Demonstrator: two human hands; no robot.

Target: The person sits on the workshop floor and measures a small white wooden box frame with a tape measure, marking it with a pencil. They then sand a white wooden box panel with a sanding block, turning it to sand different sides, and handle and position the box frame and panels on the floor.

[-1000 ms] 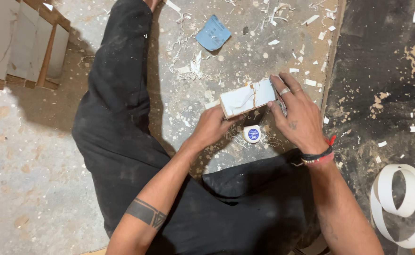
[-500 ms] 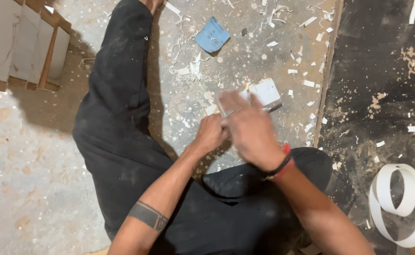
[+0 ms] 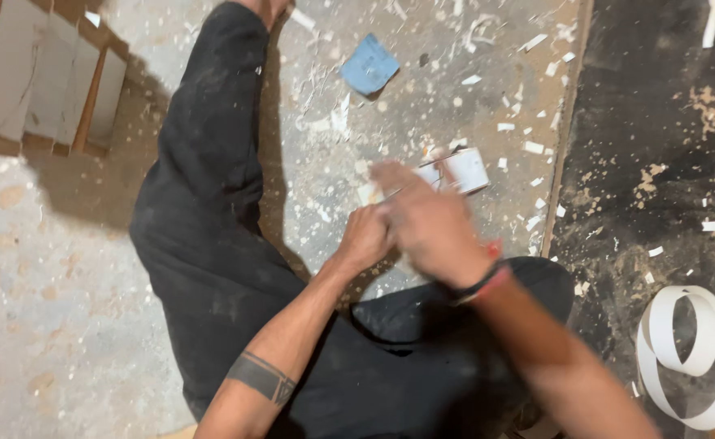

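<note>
White, smooth and blocky, the small rectangular piece (image 3: 455, 172) lies on the gritty, chip-strewn floor (image 3: 422, 97). The left hand (image 3: 363, 237) has curled fingers pinching its near-left end. The blurred right hand (image 3: 424, 219) covers it; finger state unclear.

Blue square of sandpaper (image 3: 369, 65) on the dusty concrete floor (image 3: 65, 325), white chips (image 3: 528, 146) scattered around it, wooden frame (image 3: 40, 89) at upper left, coiled white edge strip (image 3: 686, 354) on dark board (image 3: 658, 146) at right
</note>
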